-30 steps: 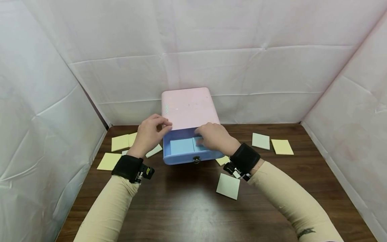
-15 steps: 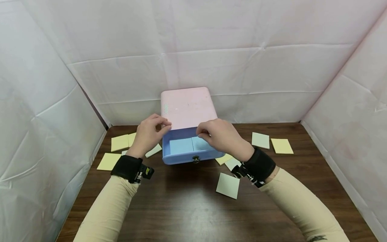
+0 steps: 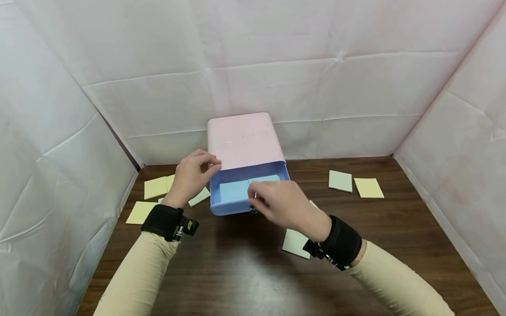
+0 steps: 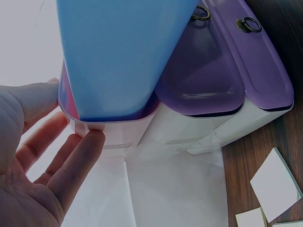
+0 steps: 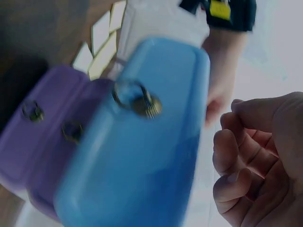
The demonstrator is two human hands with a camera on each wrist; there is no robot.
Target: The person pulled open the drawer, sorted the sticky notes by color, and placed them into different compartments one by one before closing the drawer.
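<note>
A small pink plastic drawer cabinet (image 3: pixel 242 139) is set at the back middle of the dark wooden table (image 3: pixel 237 272), against the white sheeted back wall (image 3: pixel 253 87). Its top light-blue plastic drawer (image 3: pixel 233 206) is drawn out toward the front, and two flat blue paper pads (image 3: pixel 235 191) are laid side by side in it. Below it, two purple drawers (image 4: pixel 222 71) are stacked. The left hand (image 3: pixel 189 177) is placed at the cabinet's left front corner; the right hand (image 3: pixel 282 205) is held before the drawer front, at its small round metal knob (image 5: pixel 135 98). Square yellow sticky notes (image 3: pixel 155 188) are scattered left of the cabinet, two more pads (image 3: pixel 356 184) lie to its right, and one pale square pad (image 3: pixel 294 243) lies in front, beside the right wrist.
</note>
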